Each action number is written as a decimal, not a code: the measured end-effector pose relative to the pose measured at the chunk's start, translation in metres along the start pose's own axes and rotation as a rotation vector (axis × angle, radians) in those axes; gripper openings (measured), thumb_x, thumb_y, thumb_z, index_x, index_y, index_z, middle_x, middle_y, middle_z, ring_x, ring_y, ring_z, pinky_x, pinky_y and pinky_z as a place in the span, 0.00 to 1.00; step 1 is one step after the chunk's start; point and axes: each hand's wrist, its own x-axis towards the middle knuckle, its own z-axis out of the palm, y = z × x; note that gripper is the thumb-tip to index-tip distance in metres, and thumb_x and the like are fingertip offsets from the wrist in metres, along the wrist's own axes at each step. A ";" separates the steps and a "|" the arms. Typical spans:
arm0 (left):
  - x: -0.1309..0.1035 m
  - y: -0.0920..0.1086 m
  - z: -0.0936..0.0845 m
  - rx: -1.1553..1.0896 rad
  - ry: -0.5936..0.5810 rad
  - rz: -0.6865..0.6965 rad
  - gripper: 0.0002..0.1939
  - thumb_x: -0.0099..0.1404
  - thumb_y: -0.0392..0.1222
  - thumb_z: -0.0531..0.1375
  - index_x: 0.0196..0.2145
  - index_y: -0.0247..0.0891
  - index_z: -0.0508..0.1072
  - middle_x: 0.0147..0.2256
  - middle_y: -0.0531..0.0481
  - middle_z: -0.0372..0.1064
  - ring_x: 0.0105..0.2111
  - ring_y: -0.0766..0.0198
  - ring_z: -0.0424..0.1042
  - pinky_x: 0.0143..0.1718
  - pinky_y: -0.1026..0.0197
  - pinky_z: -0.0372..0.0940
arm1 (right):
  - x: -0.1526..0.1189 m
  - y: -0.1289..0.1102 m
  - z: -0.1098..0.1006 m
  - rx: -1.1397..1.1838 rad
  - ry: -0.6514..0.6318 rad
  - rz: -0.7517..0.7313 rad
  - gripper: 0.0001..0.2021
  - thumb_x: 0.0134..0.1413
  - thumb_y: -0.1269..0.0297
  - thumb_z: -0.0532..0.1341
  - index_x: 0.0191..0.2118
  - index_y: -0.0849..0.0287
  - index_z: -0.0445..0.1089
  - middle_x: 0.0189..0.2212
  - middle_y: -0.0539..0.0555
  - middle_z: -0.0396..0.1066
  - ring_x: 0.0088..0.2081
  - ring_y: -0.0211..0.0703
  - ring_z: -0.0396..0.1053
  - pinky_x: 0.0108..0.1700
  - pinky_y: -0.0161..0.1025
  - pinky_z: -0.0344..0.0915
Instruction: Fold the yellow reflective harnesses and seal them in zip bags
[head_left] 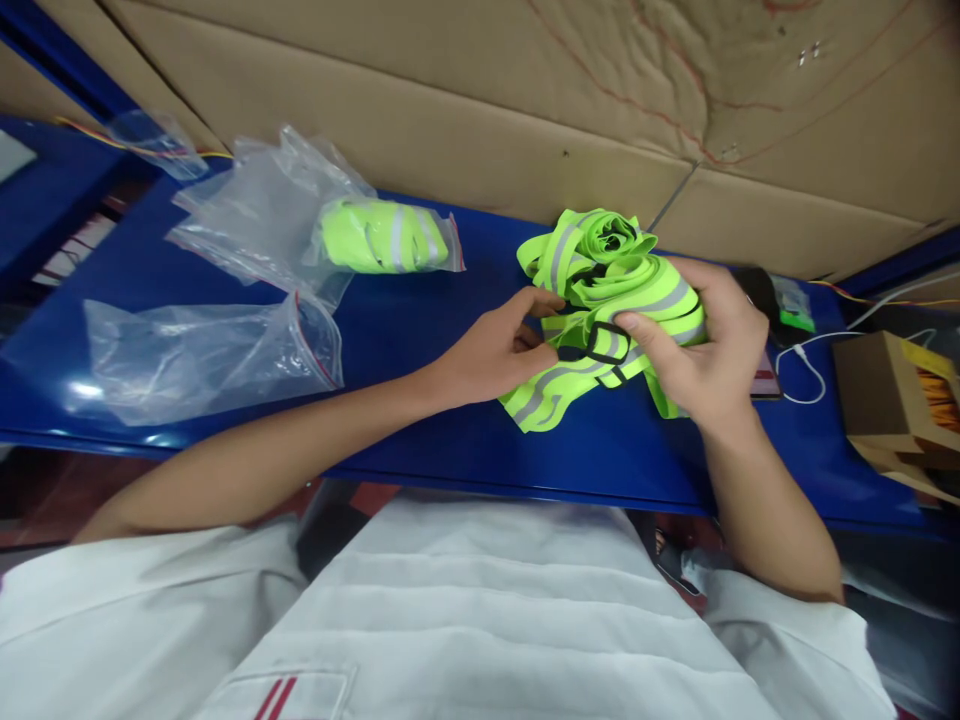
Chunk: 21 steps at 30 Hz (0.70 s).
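Neon-yellow reflective straps (652,295) with silver stripes lie rolled and bunched on the blue table. My right hand (712,350) grips the bunch from its right side, thumb on top near a black buckle (608,343). From the left, my left hand (502,345) pinches part of the strap by the buckle between thumb and fingers. Behind the bunch, another coiled strap (611,238) stands with its spiral edge facing up. One folded neon strap bundle (390,237) sits inside a clear zip bag, left of my hands.
Clear zip bags (255,200) are piled at the back left, with a flat one (202,355) nearer the front. At right are a white cable (814,365), a phone-like object (766,380) and an open cardboard box (881,390). Cardboard (450,90) walls the back.
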 end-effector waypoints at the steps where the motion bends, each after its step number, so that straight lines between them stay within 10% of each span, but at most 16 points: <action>1: -0.001 -0.001 0.001 0.015 0.012 -0.001 0.26 0.60 0.45 0.68 0.54 0.39 0.67 0.57 0.46 0.68 0.35 0.70 0.72 0.40 0.65 0.68 | -0.002 -0.001 0.001 -0.002 0.003 -0.018 0.22 0.57 0.49 0.71 0.56 0.43 0.75 0.52 0.53 0.79 0.51 0.61 0.77 0.56 0.55 0.72; 13: 0.002 0.004 -0.004 -0.049 -0.021 -0.004 0.04 0.59 0.38 0.60 0.31 0.35 0.74 0.27 0.55 0.70 0.28 0.70 0.67 0.31 0.67 0.59 | 0.000 0.007 0.001 -0.002 0.113 -0.141 0.22 0.58 0.52 0.71 0.57 0.48 0.76 0.51 0.54 0.80 0.51 0.57 0.78 0.55 0.53 0.74; 21: 0.002 0.007 -0.005 -0.142 0.121 -0.066 0.05 0.59 0.36 0.62 0.36 0.37 0.72 0.29 0.57 0.71 0.28 0.69 0.67 0.31 0.67 0.60 | 0.007 0.015 0.005 0.147 0.209 -0.103 0.21 0.57 0.55 0.74 0.54 0.52 0.76 0.45 0.53 0.79 0.45 0.50 0.78 0.50 0.47 0.74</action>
